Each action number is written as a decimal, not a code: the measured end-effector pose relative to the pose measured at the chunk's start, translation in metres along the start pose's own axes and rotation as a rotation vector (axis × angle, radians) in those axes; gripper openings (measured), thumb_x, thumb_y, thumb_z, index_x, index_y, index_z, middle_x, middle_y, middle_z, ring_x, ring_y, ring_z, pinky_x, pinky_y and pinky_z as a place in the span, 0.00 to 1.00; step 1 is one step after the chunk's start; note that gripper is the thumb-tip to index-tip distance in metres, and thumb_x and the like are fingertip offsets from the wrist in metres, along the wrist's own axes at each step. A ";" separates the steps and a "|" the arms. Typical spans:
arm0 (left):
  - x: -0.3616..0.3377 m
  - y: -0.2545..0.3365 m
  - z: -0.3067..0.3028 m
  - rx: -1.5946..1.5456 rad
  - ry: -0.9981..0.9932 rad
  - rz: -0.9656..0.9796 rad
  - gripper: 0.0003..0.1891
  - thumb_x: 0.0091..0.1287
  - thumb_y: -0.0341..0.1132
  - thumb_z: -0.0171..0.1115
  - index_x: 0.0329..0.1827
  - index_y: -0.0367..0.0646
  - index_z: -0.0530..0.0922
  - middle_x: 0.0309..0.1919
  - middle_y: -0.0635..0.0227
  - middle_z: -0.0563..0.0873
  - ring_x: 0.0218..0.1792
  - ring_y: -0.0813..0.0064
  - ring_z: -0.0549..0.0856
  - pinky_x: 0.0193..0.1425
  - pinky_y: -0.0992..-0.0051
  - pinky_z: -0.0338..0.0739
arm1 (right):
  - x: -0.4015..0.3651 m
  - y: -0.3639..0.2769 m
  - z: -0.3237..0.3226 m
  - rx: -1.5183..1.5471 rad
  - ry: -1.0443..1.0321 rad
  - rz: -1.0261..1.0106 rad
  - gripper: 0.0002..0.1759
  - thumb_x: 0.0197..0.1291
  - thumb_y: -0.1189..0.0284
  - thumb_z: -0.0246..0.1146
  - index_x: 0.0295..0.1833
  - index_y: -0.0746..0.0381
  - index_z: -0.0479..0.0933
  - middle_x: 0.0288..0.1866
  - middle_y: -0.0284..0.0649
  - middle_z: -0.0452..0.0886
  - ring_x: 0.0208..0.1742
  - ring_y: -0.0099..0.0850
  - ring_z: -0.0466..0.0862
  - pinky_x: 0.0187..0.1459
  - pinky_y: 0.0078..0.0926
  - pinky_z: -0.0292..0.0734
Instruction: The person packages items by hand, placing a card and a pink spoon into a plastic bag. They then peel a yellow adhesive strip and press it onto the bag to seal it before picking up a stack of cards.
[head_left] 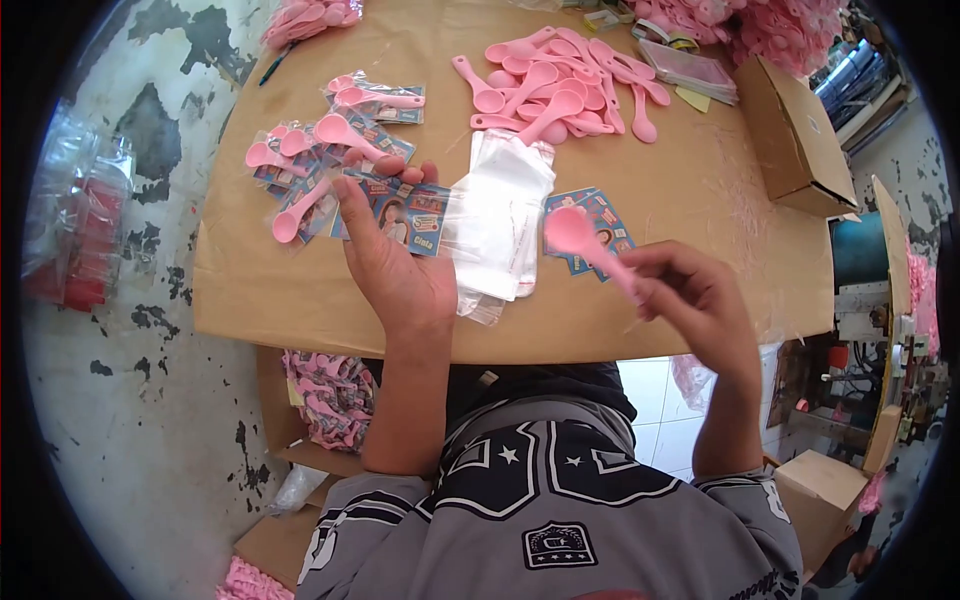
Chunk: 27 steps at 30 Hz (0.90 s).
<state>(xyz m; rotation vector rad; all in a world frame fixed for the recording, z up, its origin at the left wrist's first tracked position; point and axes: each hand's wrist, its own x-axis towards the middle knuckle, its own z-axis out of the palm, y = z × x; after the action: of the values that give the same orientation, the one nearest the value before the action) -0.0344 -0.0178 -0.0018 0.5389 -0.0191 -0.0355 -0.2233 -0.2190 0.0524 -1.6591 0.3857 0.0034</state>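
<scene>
In my left hand (402, 285) is a clear plastic bag with a blue printed card (424, 218) inside, held between the thumb and fingers. My right hand (702, 300) pinches a pink measuring spoon (575, 233) by the end of its handle, bowl pointing left. Beneath that spoon lie several loose blue cards (610, 222). A stack of clear plastic bags (500, 215) rests between my hands. Left of my left hand are several bagged spoons with cards (340, 132), overlapping one another. A heap of loose pink spoons (545, 95) sits beyond the bags.
A brown paper-covered table (700, 200) spans the front. At its right edge stands a cardboard box (795, 140), with pink bundles (785, 45) behind. A pen (277, 65) lies far left. Below the left edge, a box contains packed spoons (335, 400).
</scene>
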 end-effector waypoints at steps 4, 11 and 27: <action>-0.013 -0.007 0.005 0.035 -0.142 -0.100 0.24 0.83 0.51 0.60 0.69 0.43 0.72 0.46 0.64 0.86 0.46 0.72 0.85 0.67 0.60 0.81 | 0.011 0.011 0.026 0.089 -0.091 -0.061 0.16 0.76 0.75 0.65 0.64 0.70 0.82 0.52 0.36 0.87 0.48 0.19 0.84 0.49 0.20 0.82; -0.034 -0.016 0.015 -0.045 -0.183 -0.297 0.26 0.82 0.51 0.60 0.71 0.42 0.71 0.47 0.65 0.83 0.47 0.74 0.85 0.69 0.61 0.82 | 0.033 0.025 0.052 0.367 -0.041 -0.208 0.18 0.72 0.78 0.69 0.63 0.69 0.79 0.50 0.36 0.85 0.48 0.21 0.84 0.54 0.21 0.82; -0.026 -0.016 0.016 -0.181 -0.213 -0.619 0.22 0.85 0.44 0.55 0.74 0.41 0.70 0.70 0.54 0.80 0.69 0.64 0.82 0.78 0.57 0.77 | 0.030 0.027 0.020 -0.231 0.048 -0.919 0.09 0.60 0.71 0.76 0.45 0.60 0.91 0.62 0.45 0.85 0.58 0.38 0.81 0.56 0.34 0.78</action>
<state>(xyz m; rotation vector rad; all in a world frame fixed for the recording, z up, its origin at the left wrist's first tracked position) -0.0617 -0.0386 0.0033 0.3410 -0.0561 -0.6932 -0.1971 -0.2087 0.0169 -1.9352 -0.3811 -0.6965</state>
